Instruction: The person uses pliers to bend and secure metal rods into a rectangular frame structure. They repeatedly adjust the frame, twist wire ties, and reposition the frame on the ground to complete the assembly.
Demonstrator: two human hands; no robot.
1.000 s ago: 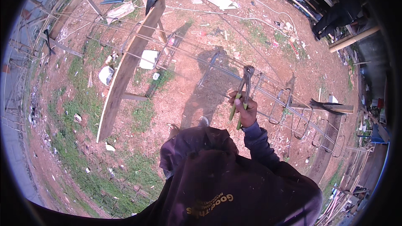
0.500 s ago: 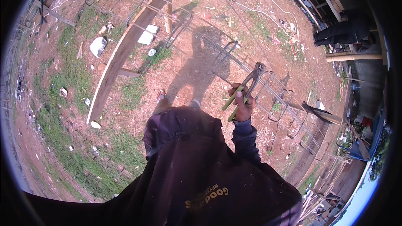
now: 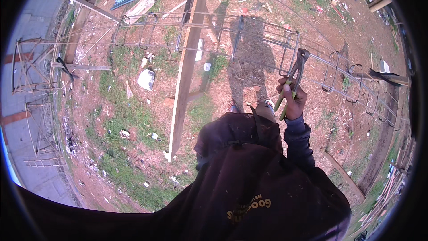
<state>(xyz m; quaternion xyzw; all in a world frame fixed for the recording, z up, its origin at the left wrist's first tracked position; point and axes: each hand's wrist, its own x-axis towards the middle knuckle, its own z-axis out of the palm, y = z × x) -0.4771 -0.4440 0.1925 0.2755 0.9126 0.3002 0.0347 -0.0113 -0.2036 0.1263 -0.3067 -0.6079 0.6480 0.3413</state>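
Compared with half a second ago, the end-cutting pincers (image 3: 301, 62) sit farther right and higher in the view, beside the rebar cage (image 3: 237, 39), though contact cannot be told. Dark metal at the head, yellow-green at the grips, they are clasped by the right hand (image 3: 294, 100), jaws pointing up-view, long axis slanting rightward from grips to head.

The view came from the left of two fisheye cameras on the wearer's head, facing steeply down and a little forward. The shirt (image 3: 249, 178) lay nearest, filling the lower middle; the pincers (image 3: 298, 64), right of centre, sat at middle range; the ground (image 3: 325, 134) spread farther off, up to the top edge. Black margins rounded the corners.
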